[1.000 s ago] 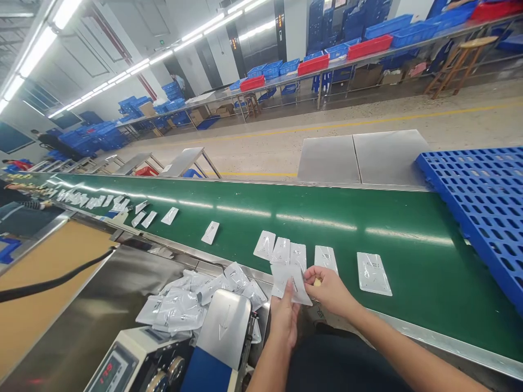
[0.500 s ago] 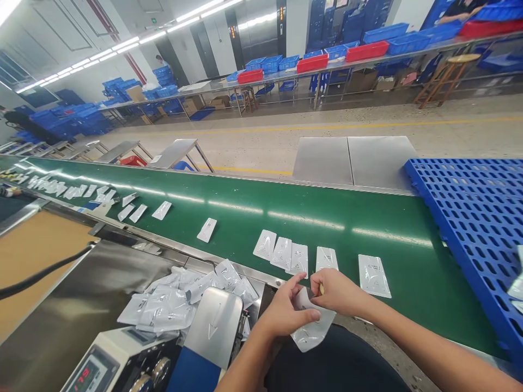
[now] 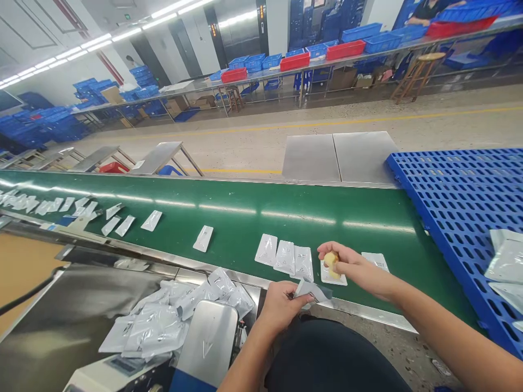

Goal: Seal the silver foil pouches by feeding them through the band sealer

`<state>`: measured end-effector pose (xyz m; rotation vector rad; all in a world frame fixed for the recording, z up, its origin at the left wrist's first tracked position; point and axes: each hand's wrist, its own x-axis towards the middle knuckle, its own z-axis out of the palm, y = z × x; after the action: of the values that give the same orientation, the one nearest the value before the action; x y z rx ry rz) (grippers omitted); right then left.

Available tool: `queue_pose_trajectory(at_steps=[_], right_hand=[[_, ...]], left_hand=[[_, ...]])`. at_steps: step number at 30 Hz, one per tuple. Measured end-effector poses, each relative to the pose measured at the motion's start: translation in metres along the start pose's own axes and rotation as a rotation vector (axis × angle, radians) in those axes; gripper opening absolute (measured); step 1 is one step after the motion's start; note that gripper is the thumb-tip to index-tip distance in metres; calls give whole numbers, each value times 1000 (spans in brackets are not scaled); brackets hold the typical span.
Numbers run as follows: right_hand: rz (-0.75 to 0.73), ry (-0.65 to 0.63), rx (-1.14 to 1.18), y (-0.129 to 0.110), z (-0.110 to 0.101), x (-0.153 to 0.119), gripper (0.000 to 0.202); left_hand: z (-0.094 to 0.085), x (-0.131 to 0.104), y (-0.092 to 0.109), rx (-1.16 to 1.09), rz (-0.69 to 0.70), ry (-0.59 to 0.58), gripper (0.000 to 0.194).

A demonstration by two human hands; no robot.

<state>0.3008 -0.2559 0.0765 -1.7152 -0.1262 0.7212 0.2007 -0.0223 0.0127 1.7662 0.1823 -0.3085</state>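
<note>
My left hand (image 3: 283, 307) is closed on a silver-white pouch (image 3: 314, 290) at the near edge of the green conveyor belt (image 3: 232, 209). My right hand (image 3: 355, 267) grips a small pale yellow object (image 3: 331, 263) between thumb and fingers, above a flat pouch (image 3: 327, 276) on the belt. Another pouch (image 3: 375, 260) lies just behind my right wrist. Left of my right hand, several pouches lie close together, one of them a white pouch (image 3: 266, 250). A heap of pouches (image 3: 153, 326) rests on the metal surface to the left of my left hand.
A machine with a metal plate (image 3: 208, 332) stands at the lower left. On the right is a blue slotted pallet (image 3: 461, 190) with pouches (image 3: 509, 256) on it. Metal tables (image 3: 308, 158) stand beyond the belt. Farther back, a person (image 3: 425, 12) is near blue and red crates.
My right hand has moved up and away from the pouch in my left hand, and the yellow object now shows more clearly. The held pouch has tilted. The view has shifted right.
</note>
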Motion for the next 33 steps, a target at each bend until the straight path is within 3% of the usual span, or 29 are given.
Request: queue_pose_trajectory(at_steps=[3, 8, 14, 20, 24, 28, 31, 33], right_hand=[[-21, -12, 137, -3, 0, -9, 52], [-11, 59, 161, 10, 14, -13, 68], [-132, 355, -217, 34, 21, -14, 49], [-139, 498, -357, 44, 27, -18, 51], [-125, 464, -272, 48, 29, -18, 50], [-226, 324, -236, 49, 25, -20, 45], [-249, 202, -241, 44, 23, -24, 36], [-231, 196, -214, 41, 24, -26, 29]], left_hand=[[1, 4, 0, 60, 44, -23, 48], [8, 9, 2, 17, 51, -15, 42], [26, 7, -5, 71, 28, 39, 38], [41, 0, -14, 143, 84, 244, 38], [42, -3, -16, 129, 126, 281, 23], [41, -4, -14, 139, 104, 315, 24], [38, -4, -8, 81, 106, 272, 20], [36, -5, -1, 22, 125, 203, 15]])
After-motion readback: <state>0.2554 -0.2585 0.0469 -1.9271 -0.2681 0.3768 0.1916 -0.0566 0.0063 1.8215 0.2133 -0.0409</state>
